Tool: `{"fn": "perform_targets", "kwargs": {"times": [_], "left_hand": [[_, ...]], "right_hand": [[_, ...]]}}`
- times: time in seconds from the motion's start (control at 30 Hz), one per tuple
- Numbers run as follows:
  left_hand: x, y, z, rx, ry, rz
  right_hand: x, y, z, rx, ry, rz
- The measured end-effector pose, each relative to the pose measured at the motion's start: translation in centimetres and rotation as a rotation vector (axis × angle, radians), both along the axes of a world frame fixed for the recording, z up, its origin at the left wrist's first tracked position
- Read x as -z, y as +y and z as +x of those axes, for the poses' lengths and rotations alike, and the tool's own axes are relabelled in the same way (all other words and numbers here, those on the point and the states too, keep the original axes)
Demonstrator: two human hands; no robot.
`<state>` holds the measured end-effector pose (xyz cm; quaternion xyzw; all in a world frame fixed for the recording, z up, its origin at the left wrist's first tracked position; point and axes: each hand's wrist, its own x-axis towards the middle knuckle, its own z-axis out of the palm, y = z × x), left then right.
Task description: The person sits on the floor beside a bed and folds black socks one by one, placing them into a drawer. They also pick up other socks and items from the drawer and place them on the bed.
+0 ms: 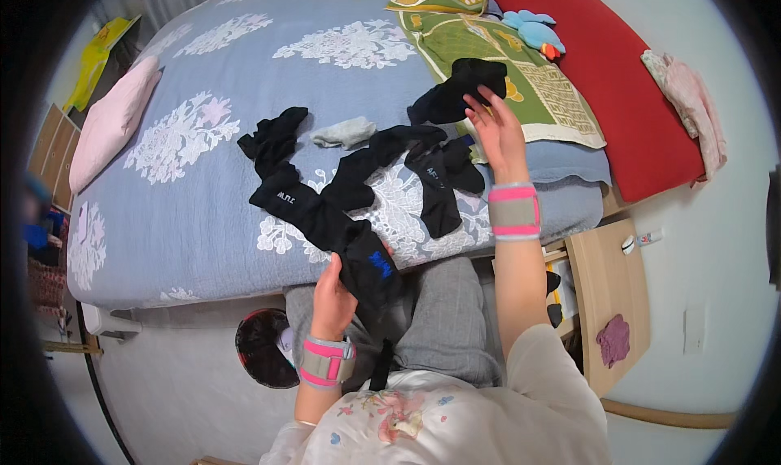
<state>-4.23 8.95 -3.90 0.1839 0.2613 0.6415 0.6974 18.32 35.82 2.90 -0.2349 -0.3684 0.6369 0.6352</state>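
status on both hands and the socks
Left hand gripping blue-marked black sock. Right hand open at far black sock. Grey sock, more black socks on bed.

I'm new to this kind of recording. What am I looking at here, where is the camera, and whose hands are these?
There is no machine here: these are one person's bare hands, with a pink-and-gray band on each wrist. The single picture comes from a wide camera worn on that person's head, looking down, so its left is the person's left; straight edges bend near the rim. On the bed lie several black socks and a light gray cloth, perhaps a sock. The left hand holds a blue-marked sock. The right hand is open at another sock; whether it touches is unclear.
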Motion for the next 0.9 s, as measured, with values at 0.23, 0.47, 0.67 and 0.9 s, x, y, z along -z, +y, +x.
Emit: {"fn": "perform_targets", "kwargs": {"times": [0.23, 0.47, 0.67, 0.9], "left_hand": [[1.5, 0.3, 0.0, 0.006, -0.107, -0.037], [1.1, -0.5, -0.6, 0.006, -0.164, -0.044], [0.7, -0.4, 0.0, 0.021, -0.182, -0.049], [0.6, -0.5, -0.1, 0.02, -0.162, -0.025]], "right_hand": [[4.6, -10.5, -1.1, -0.452, -0.694, 0.281], [7.6, -11.8, 1.1, 0.017, -0.721, 0.046], [10.6, -6.9, 3.3, 0.747, -1.554, 0.338], [2.8, -5.9, 5.2, 0.084, -0.078, -0.114]]}}
